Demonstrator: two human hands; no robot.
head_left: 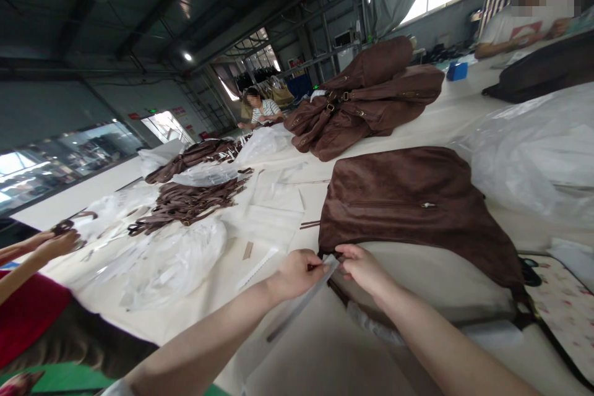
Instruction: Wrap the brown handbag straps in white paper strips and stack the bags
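Note:
A brown leather bag [399,192] with a zipper across its face lies flat on the table before me. At its near left corner my left hand [299,272] is closed, thumb and fingers pinching a translucent white strip [309,294]. My right hand [364,269] pinches the same strip close by, beside the bag's strap end. From there the strip hangs down toward me along the brown strap [338,291]. Whether the fingers also grip the strap itself is hidden. More clear wrapping [371,325] surrounds the strap under my right forearm.
Brown bags [366,96] are piled beyond. Straps [195,201] lie heaped at left among plastic bags [176,266]. A large plastic bag [533,154] and a patterned mat [563,309] with black scissors handles [530,272] are at right. A co-worker's hands [60,241] hold straps at left; other people sit farther off.

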